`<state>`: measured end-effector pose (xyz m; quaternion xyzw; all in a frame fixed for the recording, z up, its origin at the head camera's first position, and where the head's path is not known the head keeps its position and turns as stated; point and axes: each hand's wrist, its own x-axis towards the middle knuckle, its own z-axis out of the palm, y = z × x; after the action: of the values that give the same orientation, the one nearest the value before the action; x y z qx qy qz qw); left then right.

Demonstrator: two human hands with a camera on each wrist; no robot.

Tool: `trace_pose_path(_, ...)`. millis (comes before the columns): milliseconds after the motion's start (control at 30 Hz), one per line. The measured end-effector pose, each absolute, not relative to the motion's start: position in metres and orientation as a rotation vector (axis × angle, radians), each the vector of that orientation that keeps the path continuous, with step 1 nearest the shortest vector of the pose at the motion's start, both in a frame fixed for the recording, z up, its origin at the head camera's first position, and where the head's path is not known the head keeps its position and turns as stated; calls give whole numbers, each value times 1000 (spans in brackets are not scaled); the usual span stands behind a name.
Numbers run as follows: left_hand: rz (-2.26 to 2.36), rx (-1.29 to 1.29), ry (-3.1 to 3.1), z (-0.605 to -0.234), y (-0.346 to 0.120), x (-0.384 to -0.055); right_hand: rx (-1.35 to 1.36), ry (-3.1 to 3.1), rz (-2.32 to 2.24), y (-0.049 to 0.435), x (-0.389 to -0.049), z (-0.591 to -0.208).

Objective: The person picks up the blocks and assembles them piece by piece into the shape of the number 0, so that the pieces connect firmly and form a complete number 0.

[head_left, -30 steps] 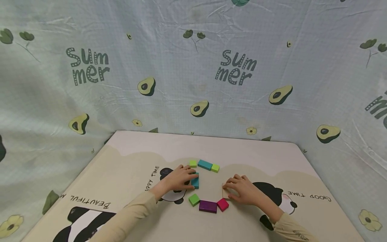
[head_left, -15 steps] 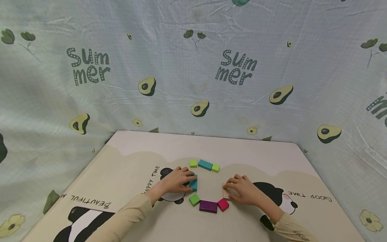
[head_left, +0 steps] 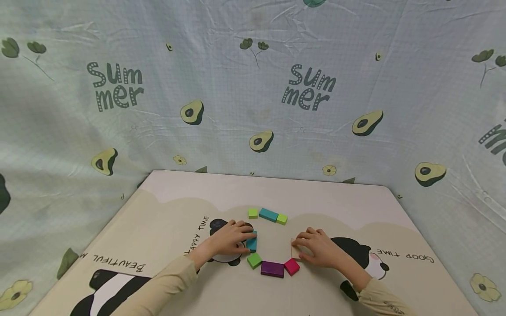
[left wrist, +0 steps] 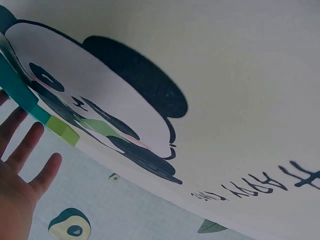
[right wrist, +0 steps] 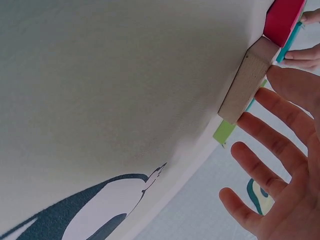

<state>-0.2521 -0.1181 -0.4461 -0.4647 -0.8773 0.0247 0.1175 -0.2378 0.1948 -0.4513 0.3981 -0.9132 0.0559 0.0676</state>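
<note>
My left hand (head_left: 228,239) holds a teal rectangular block (head_left: 251,242) at the left of a loose ring of blocks, thumb at its near end and fingers over its far part. A green cube (head_left: 254,260) lies just below that block. On the ring's right side, my right hand (head_left: 318,249) holds a plain wooden block (head_left: 294,251) by thumb and fingertips; the palm partly covers it in the head view. The right wrist view shows the wooden block's side (right wrist: 245,85) beside a red block (right wrist: 284,22).
A purple block (head_left: 272,269) and a red cube (head_left: 291,266) form the near side. Along the far side lie a lime cube (head_left: 253,213), another teal block (head_left: 269,214) and a second lime cube (head_left: 281,219). The panda-print tabletop (head_left: 189,188) meets a hanging curtain (head_left: 221,145).
My left hand has slid the teal block toward me and slightly left, closer to the green cube. The right hand and wooden block have stayed in place.
</note>
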Motion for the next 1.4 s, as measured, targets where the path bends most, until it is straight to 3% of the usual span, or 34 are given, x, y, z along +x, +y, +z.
trace_pose_path(1400,16,-1383,-2591,-450,-118,-250,1215,-2713,130,195,-238,-452)
